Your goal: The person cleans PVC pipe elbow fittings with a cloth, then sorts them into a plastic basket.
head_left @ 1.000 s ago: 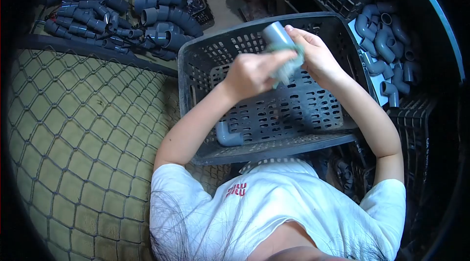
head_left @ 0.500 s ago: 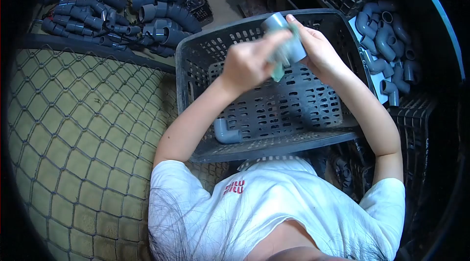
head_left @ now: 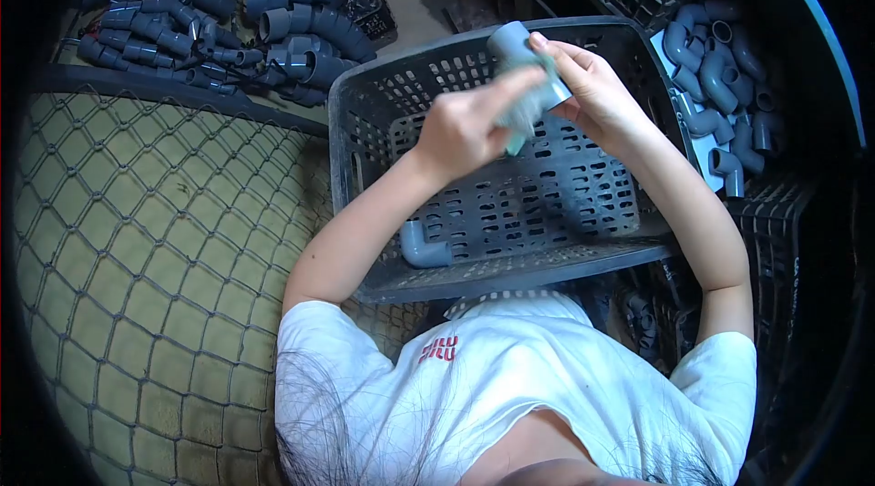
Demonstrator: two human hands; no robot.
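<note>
Your left fingers [head_left: 512, 88] grip a crumpled pale-green cloth [head_left: 524, 117] against the grey tubular plastic fitting [head_left: 509, 40] gripped in your right fingers [head_left: 567, 67], above a black perforated plastic crate [head_left: 519, 282].

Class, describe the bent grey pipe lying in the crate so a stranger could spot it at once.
Find the big black crate in mid-picture, just above the white shirt. In its lower left corner sits the L-shaped bent grey pipe. Unlike the pipe in the right hand, it lies inside the crate, untouched.
</note>
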